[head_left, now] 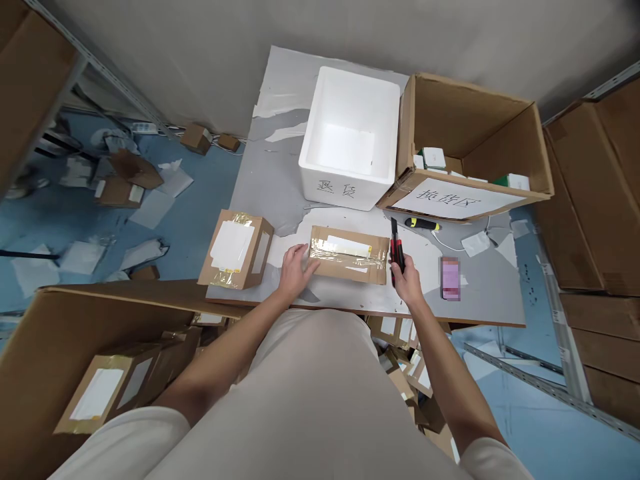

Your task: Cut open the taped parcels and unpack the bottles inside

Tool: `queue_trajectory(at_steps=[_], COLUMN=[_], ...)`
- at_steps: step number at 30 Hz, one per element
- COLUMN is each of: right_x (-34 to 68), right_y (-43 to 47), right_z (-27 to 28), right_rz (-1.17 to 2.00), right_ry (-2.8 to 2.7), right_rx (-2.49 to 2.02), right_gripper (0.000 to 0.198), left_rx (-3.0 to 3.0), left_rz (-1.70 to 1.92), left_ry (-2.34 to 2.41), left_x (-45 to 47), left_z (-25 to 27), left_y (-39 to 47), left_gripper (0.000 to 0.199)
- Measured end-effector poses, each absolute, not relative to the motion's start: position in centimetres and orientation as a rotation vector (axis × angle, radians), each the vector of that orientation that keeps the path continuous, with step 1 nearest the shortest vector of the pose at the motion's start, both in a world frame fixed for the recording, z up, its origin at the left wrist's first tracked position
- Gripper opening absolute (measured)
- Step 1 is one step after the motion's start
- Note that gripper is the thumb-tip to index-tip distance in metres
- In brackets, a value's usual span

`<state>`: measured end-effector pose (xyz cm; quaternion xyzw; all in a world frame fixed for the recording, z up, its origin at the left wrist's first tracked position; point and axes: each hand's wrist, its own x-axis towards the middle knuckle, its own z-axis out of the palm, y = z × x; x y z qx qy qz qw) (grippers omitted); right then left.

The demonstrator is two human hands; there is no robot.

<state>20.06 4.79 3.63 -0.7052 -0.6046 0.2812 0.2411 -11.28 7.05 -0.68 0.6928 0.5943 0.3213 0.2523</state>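
A taped cardboard box (350,272) with white labels lies flat on the grey table in front of me. My left hand (295,271) grips its left end, thumb and index finger against the box's edge. In my right hand (406,280) is a red and black utility knife (397,252), its dark tip pointing away from me, close beside the box's right end. Fingers are wrapped round the knife's handle. To the left stands a taller taped carton (263,245) with white labels.
Behind the box stand a white foam box (347,183) and a large open carton (505,143) with small boxes inside. A yellow-black tool (421,224) and a phone (451,279) lie on the right. A big carton (30,360) holding parcels is at lower left. Shelving flanks both sides.
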Motion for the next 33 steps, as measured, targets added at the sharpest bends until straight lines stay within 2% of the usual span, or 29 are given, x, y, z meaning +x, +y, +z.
queue_trajectory(at_steps=[2, 5, 10, 17, 33], right_x=[18.9, 16.0, 11.6, 10.9, 15.5], right_y=[5.7, 8.1, 12.1, 12.8, 12.0], right_z=[6.1, 9.3, 10.8, 11.0, 12.6], right_rz=[0.661, 0.659, 0.610, 0.467, 0.402], right_ry=[-1.940, -2.561, -3.179, -3.343, -3.357], right_rx=[-1.928, -1.761, -1.567, -1.545, -1.765], right_gripper=[0.045, 0.043, 0.054, 0.063, 0.057], left_rx=[2.155, 2.365, 2.402, 2.308, 2.296], left_rz=[0.887, 0.781, 0.698, 0.655, 0.574], left_ry=[1.381, 1.025, 0.999, 1.023, 1.073], left_x=[-10.9, -10.4, -10.2, -10.2, -10.2], left_z=[-1.0, -1.7, -2.8, -2.9, -2.7], left_y=[6.5, 6.1, 6.3, 6.6, 6.8], left_gripper=[0.037, 0.030, 0.033, 0.034, 0.032])
